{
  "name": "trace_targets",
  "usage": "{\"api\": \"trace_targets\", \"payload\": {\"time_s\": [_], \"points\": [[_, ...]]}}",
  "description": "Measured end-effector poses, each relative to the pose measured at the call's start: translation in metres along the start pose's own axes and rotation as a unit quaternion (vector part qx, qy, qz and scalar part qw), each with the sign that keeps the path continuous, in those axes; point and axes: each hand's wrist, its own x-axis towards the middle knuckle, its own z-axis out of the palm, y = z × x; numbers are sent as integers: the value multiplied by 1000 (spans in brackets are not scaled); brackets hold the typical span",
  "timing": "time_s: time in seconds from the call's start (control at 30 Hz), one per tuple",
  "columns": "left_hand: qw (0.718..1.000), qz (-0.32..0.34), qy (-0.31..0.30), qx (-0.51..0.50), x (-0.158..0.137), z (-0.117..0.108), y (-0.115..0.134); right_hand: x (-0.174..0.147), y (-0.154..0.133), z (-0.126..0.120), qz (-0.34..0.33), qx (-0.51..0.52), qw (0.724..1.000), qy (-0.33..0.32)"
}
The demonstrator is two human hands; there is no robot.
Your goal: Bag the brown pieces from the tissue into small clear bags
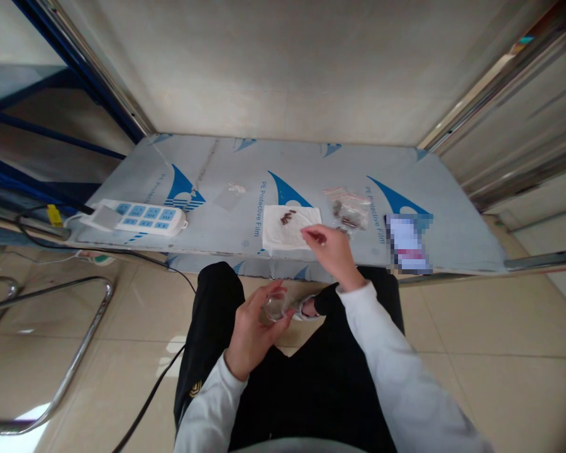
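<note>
My left hand (252, 330) is closed around a clear round object (276, 307), held above my lap in front of the table edge. It looks like a small transparent cup or ring; which one I cannot tell. My right hand (332, 250) hovers at the right edge of a white tissue (276, 238), thumb and fingertips pinched together. Anything between those fingertips is too small to make out. Several small dark brown sticks (287, 217) lie on the tissue. Just beyond the right hand rests a clear zip bag (356, 207) with more brown pieces in and beside it.
A white power strip (155, 218) with blue sockets lies at the table's left. Between it and the tissue is a small clear bag (231, 195). A phone (408, 244) lies near the front right edge. A metal chair frame (82, 352) stands at left.
</note>
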Motion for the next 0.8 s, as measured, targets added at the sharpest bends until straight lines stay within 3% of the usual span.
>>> {"api": "trace_targets", "payload": {"time_s": [0.13,0.23,0.57,0.8], "points": [[999,-31,-7,-18,-8,7,-3,76,34,32,-15,-51,999,-6],[999,-35,-24,-24,-12,8,-3,99,46,46,-46,-81,995,-43],[998,-61,-3,-27,-12,4,-14,96,49,47,-76,-120,989,-39],[998,-65,0,-23,-11,4,-14,103,47,53,-106,-107,985,-80]]}}
